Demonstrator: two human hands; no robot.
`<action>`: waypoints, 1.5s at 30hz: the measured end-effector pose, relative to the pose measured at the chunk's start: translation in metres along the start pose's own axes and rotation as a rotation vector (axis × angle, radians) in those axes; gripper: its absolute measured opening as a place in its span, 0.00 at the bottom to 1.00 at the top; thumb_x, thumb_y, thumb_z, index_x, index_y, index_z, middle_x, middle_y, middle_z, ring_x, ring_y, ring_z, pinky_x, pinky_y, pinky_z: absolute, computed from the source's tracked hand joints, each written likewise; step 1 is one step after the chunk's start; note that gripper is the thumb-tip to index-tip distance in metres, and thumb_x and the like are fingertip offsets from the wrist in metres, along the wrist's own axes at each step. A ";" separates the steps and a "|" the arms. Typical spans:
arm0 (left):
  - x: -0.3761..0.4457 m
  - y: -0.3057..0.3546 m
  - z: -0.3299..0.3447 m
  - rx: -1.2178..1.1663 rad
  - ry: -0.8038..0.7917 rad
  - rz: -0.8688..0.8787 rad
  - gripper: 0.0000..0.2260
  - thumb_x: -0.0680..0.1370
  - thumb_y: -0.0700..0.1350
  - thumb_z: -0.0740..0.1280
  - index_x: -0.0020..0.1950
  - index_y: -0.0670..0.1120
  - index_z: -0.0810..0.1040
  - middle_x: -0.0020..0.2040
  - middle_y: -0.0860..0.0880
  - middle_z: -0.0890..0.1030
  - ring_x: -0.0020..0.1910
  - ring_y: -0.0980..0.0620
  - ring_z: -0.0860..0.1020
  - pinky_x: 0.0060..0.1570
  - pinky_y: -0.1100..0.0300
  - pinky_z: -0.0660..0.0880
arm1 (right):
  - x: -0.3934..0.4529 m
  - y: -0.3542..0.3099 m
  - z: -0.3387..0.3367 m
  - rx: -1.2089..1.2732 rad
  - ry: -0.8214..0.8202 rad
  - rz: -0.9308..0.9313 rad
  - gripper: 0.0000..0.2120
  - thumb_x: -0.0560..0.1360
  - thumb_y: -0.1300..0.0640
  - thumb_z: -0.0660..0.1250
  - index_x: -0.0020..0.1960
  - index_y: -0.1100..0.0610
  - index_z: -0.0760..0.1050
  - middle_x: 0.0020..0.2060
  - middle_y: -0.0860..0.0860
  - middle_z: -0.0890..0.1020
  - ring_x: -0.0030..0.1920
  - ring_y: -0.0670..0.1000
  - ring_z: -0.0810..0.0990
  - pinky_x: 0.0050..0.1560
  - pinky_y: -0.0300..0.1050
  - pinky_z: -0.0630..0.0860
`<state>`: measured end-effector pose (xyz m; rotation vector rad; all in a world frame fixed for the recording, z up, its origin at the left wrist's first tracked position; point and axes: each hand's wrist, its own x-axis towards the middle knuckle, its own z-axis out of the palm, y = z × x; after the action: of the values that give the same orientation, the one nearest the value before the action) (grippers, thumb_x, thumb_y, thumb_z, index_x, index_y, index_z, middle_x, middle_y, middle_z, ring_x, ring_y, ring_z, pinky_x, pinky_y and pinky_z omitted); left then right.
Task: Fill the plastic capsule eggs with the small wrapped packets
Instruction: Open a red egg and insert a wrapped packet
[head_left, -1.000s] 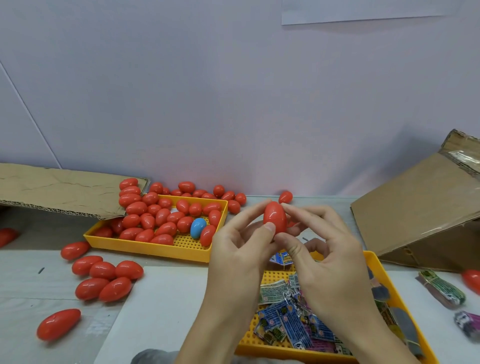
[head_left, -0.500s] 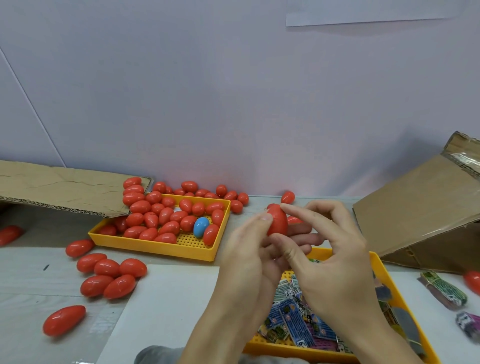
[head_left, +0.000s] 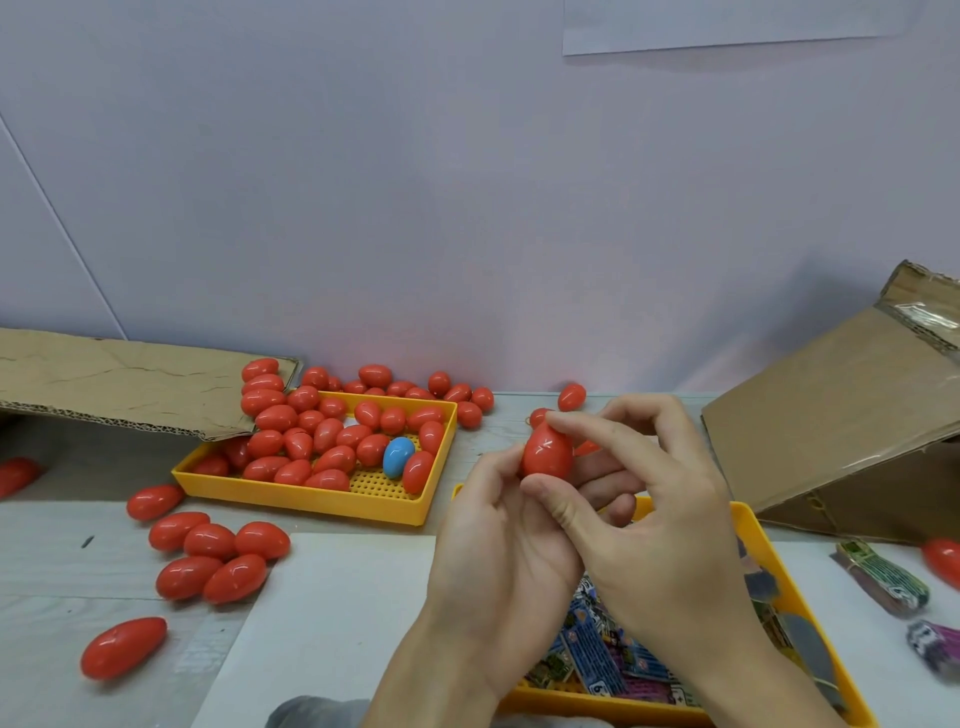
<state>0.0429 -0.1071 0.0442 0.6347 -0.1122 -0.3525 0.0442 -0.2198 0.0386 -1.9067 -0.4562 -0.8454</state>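
Both hands pinch red egg (head_left: 546, 457) above packet tray (head_left: 753, 540); egg tray (head_left: 311, 501) at left.

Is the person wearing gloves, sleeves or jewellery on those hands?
No. The left hand and the right hand are both bare: no gloves, rings, watch or bracelets show. Both forearms are uncovered down to the bottom edge of the picture, with no sleeve in view.

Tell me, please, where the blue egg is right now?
In the head view, the blue egg lies in the far yellow tray, left of both hands, near its right end among red eggs.
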 end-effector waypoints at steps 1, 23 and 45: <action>0.000 0.000 0.000 0.002 0.000 0.007 0.24 0.80 0.46 0.55 0.67 0.31 0.73 0.65 0.30 0.77 0.68 0.36 0.75 0.72 0.47 0.65 | 0.000 0.000 0.000 0.001 -0.001 0.006 0.18 0.68 0.48 0.77 0.57 0.43 0.81 0.52 0.46 0.74 0.55 0.46 0.76 0.54 0.30 0.72; 0.009 0.013 -0.022 0.592 0.399 0.427 0.12 0.77 0.36 0.71 0.57 0.50 0.79 0.39 0.48 0.84 0.41 0.47 0.86 0.40 0.58 0.81 | 0.013 0.008 -0.025 -0.021 -0.251 0.342 0.11 0.76 0.61 0.70 0.51 0.46 0.83 0.36 0.46 0.83 0.36 0.43 0.79 0.35 0.31 0.72; 0.005 0.010 -0.018 0.786 0.467 0.406 0.13 0.79 0.36 0.65 0.49 0.55 0.80 0.35 0.49 0.79 0.30 0.56 0.77 0.28 0.65 0.73 | -0.016 0.015 -0.029 -0.282 -0.658 0.459 0.07 0.67 0.49 0.80 0.39 0.44 0.82 0.38 0.36 0.82 0.41 0.40 0.79 0.40 0.34 0.75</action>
<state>0.0542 -0.0915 0.0356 1.4255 0.0773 0.2641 0.0324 -0.2516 0.0258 -2.4119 -0.2666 0.0399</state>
